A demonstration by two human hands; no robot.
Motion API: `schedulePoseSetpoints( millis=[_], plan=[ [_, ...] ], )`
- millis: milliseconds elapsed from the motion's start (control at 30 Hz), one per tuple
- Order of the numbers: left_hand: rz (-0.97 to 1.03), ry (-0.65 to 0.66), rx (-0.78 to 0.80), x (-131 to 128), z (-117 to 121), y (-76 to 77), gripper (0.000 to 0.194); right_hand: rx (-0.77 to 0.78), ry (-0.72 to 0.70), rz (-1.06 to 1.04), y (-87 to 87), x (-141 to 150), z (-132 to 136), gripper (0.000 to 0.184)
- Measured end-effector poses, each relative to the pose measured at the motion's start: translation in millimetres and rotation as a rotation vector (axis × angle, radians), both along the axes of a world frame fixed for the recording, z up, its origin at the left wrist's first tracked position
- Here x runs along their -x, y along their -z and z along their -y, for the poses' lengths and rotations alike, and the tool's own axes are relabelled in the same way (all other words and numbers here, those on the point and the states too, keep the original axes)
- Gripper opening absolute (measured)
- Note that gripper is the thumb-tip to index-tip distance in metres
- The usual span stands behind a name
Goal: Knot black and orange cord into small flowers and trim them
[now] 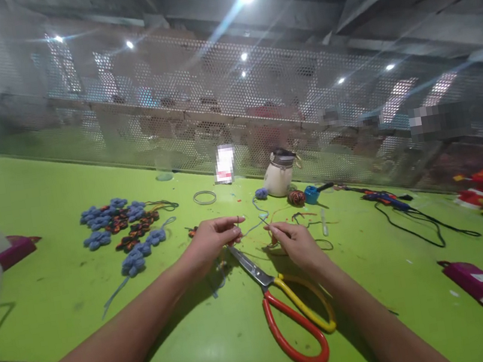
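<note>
Blue yarn strand [255, 226] crosses the centre between left hand [211, 240] and right hand [294, 241]. The right one is pinched together, on what is too small to tell; whether the left is closed cannot be told. Scissors [262, 277] lie at 5 o'clock; green tabletop [196, 333] offers room at 7. Perforated screen [220, 96] bounds 12; purple power strip [18, 252] at 9 is cut off.

Thin blue yarn strand [254, 228], loosely curved, small round blue yarn ball [261, 194] farther back
</note>
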State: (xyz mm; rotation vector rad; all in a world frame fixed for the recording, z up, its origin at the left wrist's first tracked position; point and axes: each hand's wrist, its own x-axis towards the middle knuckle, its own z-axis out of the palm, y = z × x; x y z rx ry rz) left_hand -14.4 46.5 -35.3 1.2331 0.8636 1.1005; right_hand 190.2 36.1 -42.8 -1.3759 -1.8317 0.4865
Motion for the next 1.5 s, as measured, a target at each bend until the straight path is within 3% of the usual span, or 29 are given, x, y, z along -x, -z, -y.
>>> schedulePoseSetpoints(
  millis=[267, 367, 467, 600, 700, 833, 933, 1100, 1267, 1367, 1500],
  plan=[
    [0.002, -0.001, 0.003, 1, -1, 4.6, 0.033, -0.167, 0.139, 0.032, -8.5, -30, -12, 0.023],
    [0.018, 0.017, 0.016, 1, -1, 5.4, 0.034, -0.159, 0.15, -0.01, -12.6, -27, -10, 0.022],
    [0.013, 0.064, 0.016, 0, 0, 5.2, 0.033, -0.072, 0.093, -0.072, -15.6, -10, 1, 0.023],
    [0.003, 0.239, -0.034, -4, 5, 2.6, 0.029, 0.052, -0.023, -0.125, -15.7, 15, 18, 0.026],
    [-0.008, 0.326, -0.059, -4, 10, -2.2, 0.026, 0.243, -0.176, -0.297, -13.9, 24, 24, 0.029],
    [0.033, 0.275, -0.026, 2, 11, -11.8, 0.025, 0.478, -0.378, -0.49, -15.0, 26, 28, 0.032],
    [0.092, 0.233, -0.003, 6, 10, -18.4, 0.015, 0.546, -0.391, -0.476, -19.6, 24, 32, 0.031],
    [0.136, 0.313, -0.028, 13, 7, -24.1, 0.008, 0.423, -0.261, -0.48, -25.7, 17, 29, 0.028],
    [-0.073, 0.295, -0.099, 17, -1, -17.1, 0.01, 0.288, -0.131, -0.479, -25.2, 9, 21, 0.032],
    [-0.291, 0.345, -0.063, 10, -2, -6.6, 0.018, 0.115, -0.03, -0.323, -27.0, 2, 20, 0.029],
    [-0.306, 0.439, -0.036, -4, 4, 4.2, 0.016, -0.008, 0.058, -0.11, -29.9, -6, 19, 0.024]
  ],
)
